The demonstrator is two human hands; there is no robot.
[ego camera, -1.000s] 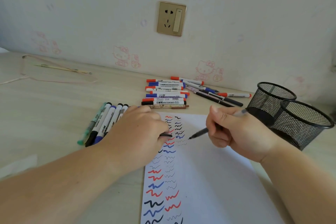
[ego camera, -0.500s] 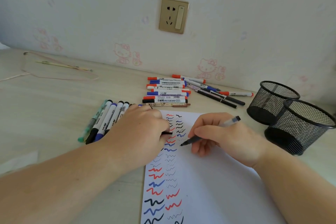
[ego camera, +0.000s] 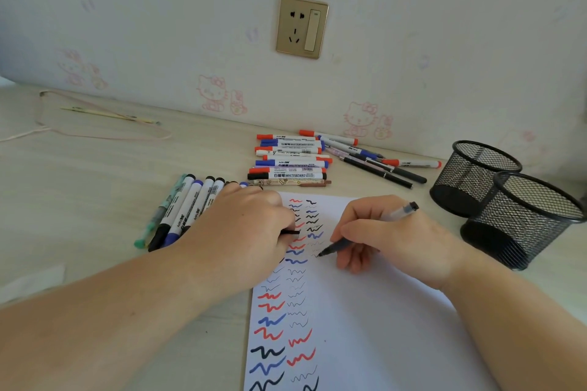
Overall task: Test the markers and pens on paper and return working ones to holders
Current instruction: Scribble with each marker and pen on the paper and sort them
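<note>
Right hand is pinching the pen, its tip having dropped onto the paper since a second ago — testing is beginning. Left hand, fingers curled, is pinning the sheet's nine-o'clock edge — both holders are standing at three o'clock.

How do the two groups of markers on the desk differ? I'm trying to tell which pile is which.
The group beside the left hand lies fanned lengthwise toward the person, partly under that hand; the pile near the wall lies crosswise, stacked in a neat row. The near group shows black and blue caps plus a green pen; the far pile also has red caps. Both hold white-barrelled whiteboard markers, lying capped on the desk.
</note>
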